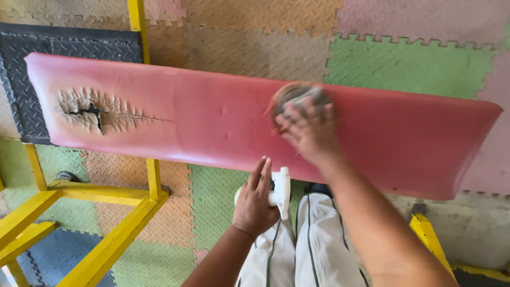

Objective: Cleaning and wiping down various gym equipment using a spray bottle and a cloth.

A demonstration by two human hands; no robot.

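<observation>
Foam puzzle mats (409, 64) in green, tan, pink and grey are covering the floor, and over them a long red panel (212, 125) is lying across a yellow metal frame (122, 212).

The right hand (308, 130) is pressing down flat on a round grey-brown sanding pad (295, 95), fingers spread over its back and blurred with motion; the pad is touching the panel's top face, a little right of the middle and near the far edge. The left hand (255, 199) is closing its grip around a white tool (279, 191) just below the panel's near edge, fingers wrapped round the handle with the fingertips reaching up against the panel's edge. I cannot tell what kind of tool it is, since the hand is hiding most of it.

The panel's long axis is running left to right across the view, tilting slightly downward toward the right, its ends overhanging the frame. Near its left end a cracked, crumpled patch (93, 111) is showing, dark at the centre with fine lines spreading outward. Below the hands, the person's legs in pale trousers with dark stripes (303, 239) are standing close against the panel. A second piece of yellow frame (427, 234) is showing at lower right.
</observation>
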